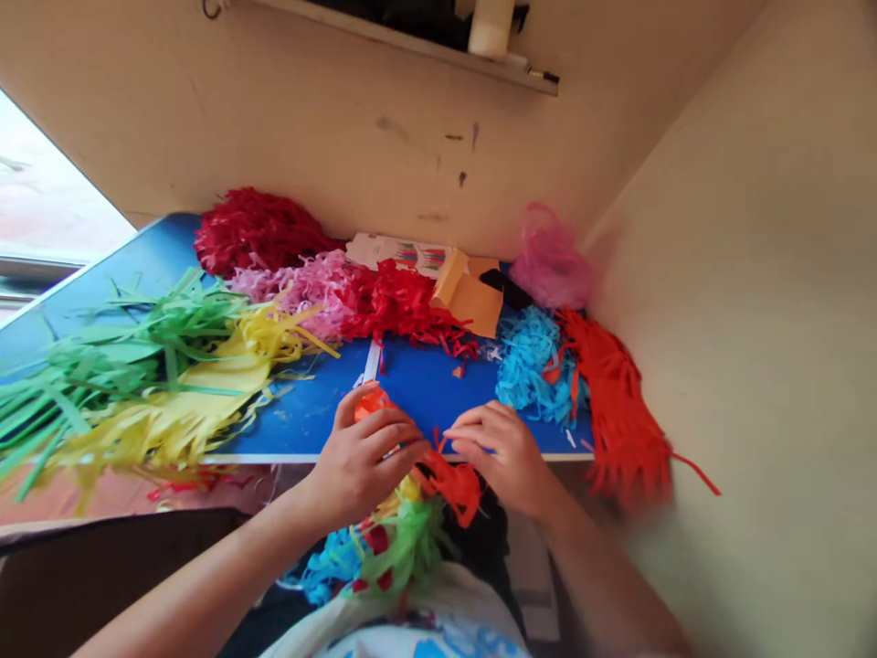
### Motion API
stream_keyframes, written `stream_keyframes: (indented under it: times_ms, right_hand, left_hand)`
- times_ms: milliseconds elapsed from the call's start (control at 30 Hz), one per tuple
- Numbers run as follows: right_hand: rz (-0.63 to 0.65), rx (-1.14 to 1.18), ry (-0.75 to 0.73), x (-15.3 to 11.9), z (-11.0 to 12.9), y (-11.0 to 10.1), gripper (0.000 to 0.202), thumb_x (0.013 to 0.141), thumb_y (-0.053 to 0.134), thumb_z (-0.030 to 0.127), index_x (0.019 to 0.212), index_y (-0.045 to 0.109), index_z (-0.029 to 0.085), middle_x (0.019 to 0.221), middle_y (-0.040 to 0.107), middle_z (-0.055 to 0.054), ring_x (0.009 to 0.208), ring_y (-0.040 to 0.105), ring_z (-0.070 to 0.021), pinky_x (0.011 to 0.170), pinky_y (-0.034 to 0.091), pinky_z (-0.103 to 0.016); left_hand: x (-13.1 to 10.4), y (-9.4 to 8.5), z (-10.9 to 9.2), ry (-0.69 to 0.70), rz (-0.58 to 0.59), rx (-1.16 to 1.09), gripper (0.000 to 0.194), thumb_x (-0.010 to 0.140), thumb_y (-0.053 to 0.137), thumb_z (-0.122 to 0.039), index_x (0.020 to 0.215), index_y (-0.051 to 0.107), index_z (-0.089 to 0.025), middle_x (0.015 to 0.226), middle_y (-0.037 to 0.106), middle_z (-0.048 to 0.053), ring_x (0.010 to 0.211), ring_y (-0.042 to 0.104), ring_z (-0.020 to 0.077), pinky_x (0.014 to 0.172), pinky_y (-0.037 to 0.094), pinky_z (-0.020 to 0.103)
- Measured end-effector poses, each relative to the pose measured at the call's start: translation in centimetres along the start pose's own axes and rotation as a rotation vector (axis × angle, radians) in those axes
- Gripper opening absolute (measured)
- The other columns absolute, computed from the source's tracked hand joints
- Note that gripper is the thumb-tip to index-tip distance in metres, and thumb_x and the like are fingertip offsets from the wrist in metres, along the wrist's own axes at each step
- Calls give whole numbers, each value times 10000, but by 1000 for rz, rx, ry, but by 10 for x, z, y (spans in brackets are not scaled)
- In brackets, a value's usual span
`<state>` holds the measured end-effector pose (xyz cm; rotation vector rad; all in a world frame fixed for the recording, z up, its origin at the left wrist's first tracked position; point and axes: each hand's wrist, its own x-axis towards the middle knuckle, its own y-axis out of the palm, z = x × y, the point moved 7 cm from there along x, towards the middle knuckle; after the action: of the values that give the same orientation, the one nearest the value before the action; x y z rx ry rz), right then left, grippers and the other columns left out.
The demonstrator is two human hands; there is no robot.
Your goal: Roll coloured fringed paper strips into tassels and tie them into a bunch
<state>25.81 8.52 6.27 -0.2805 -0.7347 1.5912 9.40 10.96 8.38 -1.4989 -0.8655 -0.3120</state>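
My left hand (366,452) is closed around an orange paper piece (374,402) at the front edge of the blue table (315,411). To its right, my right hand (499,452) has its fingertips pinched together beside a thin orange strip; whether they grip it is too small to tell. Orange fringe (456,484) hangs between and below the hands. Beneath it, over my lap, lies a bunch of green fringe (411,539) with yellow and dark red bits, and blue fringe (335,562) at its left.
Green (184,320) and yellow fringe (226,375) cover the table's left. Dark red (260,228), pink and red fringe (394,297) lie behind, beside orange card (480,302). Blue (534,361) and orange-red fringe (623,411) sit at right. A shelf (411,46) juts from the wall.
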Motion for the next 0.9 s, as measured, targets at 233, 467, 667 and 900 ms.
stream_keyframes:
  times_ms: [233,467,667,900]
  right_hand:
    - [121,1042,479,-17,-27,65,330,655,838,479,713,708,181,635,594,32,547,478,-90,559,361,-225]
    - [-184,1031,406,-33,-23,71,230,734,790,396,698,666,206,635,576,30,494,445,-86,481,340,-222]
    - [-288,935,343,-40,-19,71,158,756,772,359,787,671,242,751,649,15,605,570,-123,592,466,-249]
    - [-306,-178,319,34,-77,6,211,927,514,292,939,706,207,823,708,-38,781,655,-182,745,507,-296]
  left_hand:
    - [-3,-8,-22,-56,-50,-91,168,928,559,-185,975,692,-277,894,762,-32,861,688,140,1145,282,455]
    - [-25,-2,-23,-400,-209,-275,100,896,598,-198,892,694,-225,846,713,39,806,654,165,881,493,372]
    - [-35,10,-22,-523,-225,-513,131,866,639,-190,932,742,-237,861,717,53,826,668,172,762,541,299]
    - [-59,25,20,-1179,-386,-1175,179,831,627,-354,769,627,-186,780,691,54,700,666,183,628,558,304]
